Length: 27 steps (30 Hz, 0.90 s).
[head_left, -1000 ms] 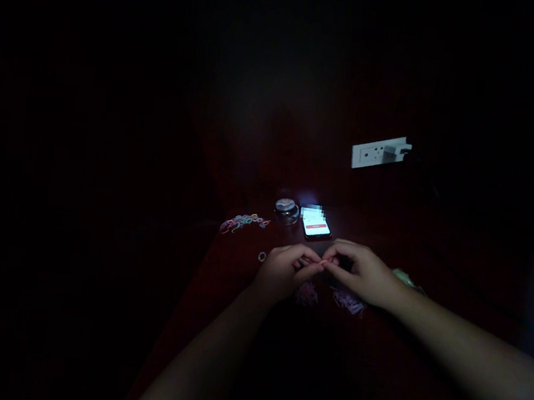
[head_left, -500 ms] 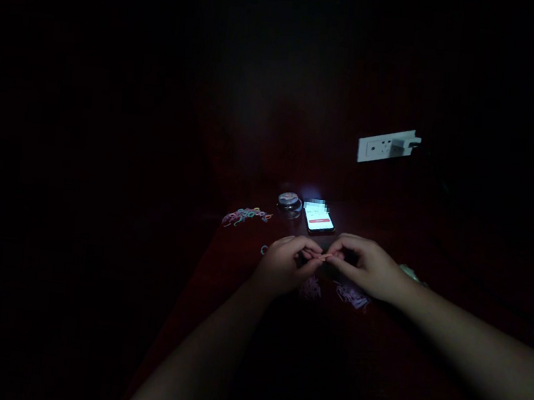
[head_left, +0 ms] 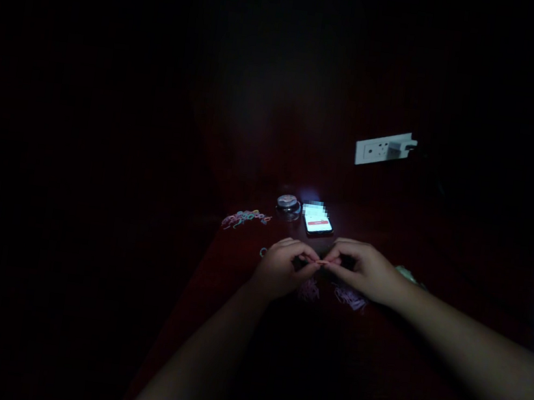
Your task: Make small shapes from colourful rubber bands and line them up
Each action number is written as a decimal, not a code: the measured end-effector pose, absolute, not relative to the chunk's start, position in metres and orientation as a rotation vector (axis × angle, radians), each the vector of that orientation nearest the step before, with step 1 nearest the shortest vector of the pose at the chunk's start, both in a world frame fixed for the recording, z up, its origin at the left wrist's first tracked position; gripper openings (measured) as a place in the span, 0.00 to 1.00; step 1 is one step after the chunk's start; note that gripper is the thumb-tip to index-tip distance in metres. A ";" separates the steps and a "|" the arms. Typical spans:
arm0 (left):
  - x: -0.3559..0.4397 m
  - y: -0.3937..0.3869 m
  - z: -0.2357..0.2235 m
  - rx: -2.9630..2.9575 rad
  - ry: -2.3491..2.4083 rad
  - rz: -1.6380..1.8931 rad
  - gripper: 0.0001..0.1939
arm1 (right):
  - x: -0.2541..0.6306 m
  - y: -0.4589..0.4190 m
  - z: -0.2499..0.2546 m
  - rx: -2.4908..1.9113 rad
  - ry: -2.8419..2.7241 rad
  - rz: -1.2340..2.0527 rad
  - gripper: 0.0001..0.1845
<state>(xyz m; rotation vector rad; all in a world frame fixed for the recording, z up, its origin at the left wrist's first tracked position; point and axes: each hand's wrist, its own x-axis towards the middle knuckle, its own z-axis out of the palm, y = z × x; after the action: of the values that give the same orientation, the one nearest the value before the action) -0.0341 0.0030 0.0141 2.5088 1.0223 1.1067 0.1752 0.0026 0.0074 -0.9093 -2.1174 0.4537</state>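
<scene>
A thin orange strip, seemingly an elastic band [head_left: 322,262], is pinched at both ends above the dark red table. My left hand [head_left: 282,269] closes its thumb and fingertips on one end. On the other end, my right hand [head_left: 368,272] pinches in the same way, its fingertips very near the left ones. Just below the hands lie two heaps of purple strips, a smaller one [head_left: 308,290] and a wider one [head_left: 350,297]. A small pale ring [head_left: 263,252] rests beside my left hand, partly hidden by it.
A pile of colourful looped bands [head_left: 246,218] sits near the table's left edge. Behind the hands stand a clear lidded jar [head_left: 287,209] and a lit phone [head_left: 318,223]. Something pale green [head_left: 407,274] lies behind my right wrist. A wall socket [head_left: 382,148] holds a plug. Surroundings are very dark.
The pinched strip now looks straighter and level between my fingertips. Both hands sit slightly lower in the picture, and the view has shifted a little. The other things lie as before.
</scene>
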 end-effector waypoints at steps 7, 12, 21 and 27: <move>-0.035 0.007 0.009 2.486 0.953 1.175 0.03 | 0.176 0.004 0.006 -0.873 -2.170 0.428 0.09; -0.036 0.005 0.011 2.462 0.955 1.168 0.03 | 0.176 0.002 0.009 -0.870 -2.165 0.445 0.10; -0.034 0.001 0.013 2.428 1.038 1.155 0.06 | 0.172 0.001 0.007 -0.911 -2.124 0.505 0.13; -0.034 -0.001 0.013 2.401 1.070 1.117 0.05 | 0.174 0.000 0.009 -0.893 -2.128 0.501 0.11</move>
<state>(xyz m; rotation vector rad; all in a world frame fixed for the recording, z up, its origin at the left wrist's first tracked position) -0.0335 -0.0011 0.0129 2.4006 1.0704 1.1168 0.1742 0.0000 0.0091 -0.8928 -2.1275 0.5008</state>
